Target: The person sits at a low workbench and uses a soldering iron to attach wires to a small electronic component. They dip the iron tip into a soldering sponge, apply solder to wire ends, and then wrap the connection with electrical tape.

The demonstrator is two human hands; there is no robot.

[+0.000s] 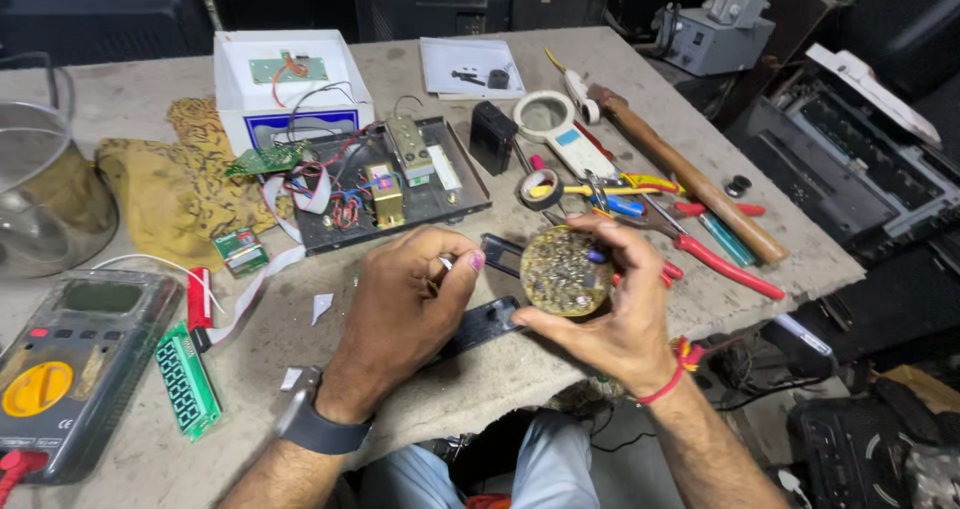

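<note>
My right hand (615,314) holds a round circuit board (562,271) upright by its edge, its solder side facing me, just above the table's front edge. My left hand (405,304), with a dark wristband, is closed around a small metal tool whose tip (446,262) points toward the board. A flat black plastic strip (478,326) lies on the table under both hands.
An opened black chassis (455,201) with wired parts lies behind my hands. Red-handled pliers (715,259), a wooden hammer handle (690,174), a magnifier (543,115) and a tape roll (540,187) sit right. A multimeter (70,364) and green display board (186,381) lie left.
</note>
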